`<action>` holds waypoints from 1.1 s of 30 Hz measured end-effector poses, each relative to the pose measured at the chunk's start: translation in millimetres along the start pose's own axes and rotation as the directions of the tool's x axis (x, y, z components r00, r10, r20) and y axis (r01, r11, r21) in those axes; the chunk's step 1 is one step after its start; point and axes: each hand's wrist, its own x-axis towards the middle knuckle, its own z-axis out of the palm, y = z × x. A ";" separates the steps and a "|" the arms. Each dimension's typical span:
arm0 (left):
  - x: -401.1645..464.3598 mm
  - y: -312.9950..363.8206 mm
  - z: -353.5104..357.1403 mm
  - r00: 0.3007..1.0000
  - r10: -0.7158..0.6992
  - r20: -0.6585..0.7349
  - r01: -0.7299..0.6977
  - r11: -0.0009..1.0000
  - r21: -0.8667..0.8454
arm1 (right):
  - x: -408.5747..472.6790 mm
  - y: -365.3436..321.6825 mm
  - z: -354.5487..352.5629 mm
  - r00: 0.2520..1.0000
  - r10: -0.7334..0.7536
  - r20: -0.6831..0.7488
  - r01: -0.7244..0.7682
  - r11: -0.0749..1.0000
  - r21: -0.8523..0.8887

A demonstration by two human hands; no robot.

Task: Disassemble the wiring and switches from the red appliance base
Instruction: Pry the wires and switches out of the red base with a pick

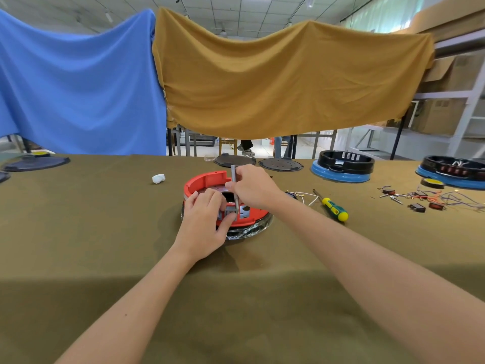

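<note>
At the centre of the frame, the red appliance base [210, 181] sits on the olive-cloth worktop [91, 219], resting on a dark, shiny lower ring [252, 231]. No brand, label or writing is legible to me on it or anywhere else in the picture.

My left hand [206, 222] reaches in from the lower left, forearm stretched straight across the worktop, and lies over the near rim of the base. Its fingers [210, 197] are curled inward and the thumb presses up against a small grey switch block [231, 210] set in the base's near wall, gripping it between thumb and fingertips.

My right hand [253, 186] comes in from the lower right, wrist bent down over the base. Its fingers are closed around a slim grey metal tool [235, 185], held nearly upright with its tip down at the grey block and its top standing above the knuckles.

Just right of the base lie loose white wires [308, 198] and a yellow-and-green screwdriver [334, 208]. Farther right, a scatter of removed switches and coloured wires [430, 199] covers the cloth. Two black-and-blue bases [341, 166] stand at the upper right of the worktop, two dark round plates [280, 164] behind the red base, and a crumpled white wad [158, 178] to its left. Blue [78, 88] and mustard cloths [288, 80] hang behind.
</note>
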 end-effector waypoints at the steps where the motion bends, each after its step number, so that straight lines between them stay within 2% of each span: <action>1: 0.0 -0.1 -0.1 1.000 -0.001 -0.001 0.001 1.000 -0.002 | 0.5 0.2 -0.5 1.000 0.005 0.002 -0.005 1.000 0.011; 5: 0.9 -0.2 -0.7 1.000 -0.002 -0.011 0.002 1.000 -0.010 | -6.2 6.1 4.7 0.997 -0.010 -0.077 0.014 0.999 0.051; 9: 0.2 -1.1 0.2 1.000 -0.002 -0.012 0.002 1.000 -0.006 | -15.9 17.2 14.7 0.971 0.040 -0.234 0.025 0.962 0.272; 12: 0.0 -0.9 0.9 1.000 -0.007 -0.003 0.007 1.000 0.003 | -18.0 18.2 20.6 0.957 0.027 -0.289 0.043 0.972 0.232; 20: 0.5 0.9 0.2 1.000 -0.011 -0.002 0.011 1.000 0.004 | -8.8 6.8 5.7 0.991 0.023 -0.135 -0.013 0.997 0.076; 23: -0.3 -0.8 0.8 1.000 -0.019 -0.001 0.019 1.000 0.006 | -5.7 3.4 1.3 0.996 0.039 -0.077 -0.033 0.997 0.076; 26: 0.4 -1.4 0.7 1.000 -0.019 -0.005 0.019 1.000 -0.004 | -6.9 4.1 3.0 0.996 0.044 -0.082 -0.037 0.996 0.083; 33: -0.1 -3.1 0.9 0.998 -0.062 -0.014 0.060 0.995 -0.078 | -15.2 16.8 13.1 0.964 0.069 -0.257 0.042 0.913 0.405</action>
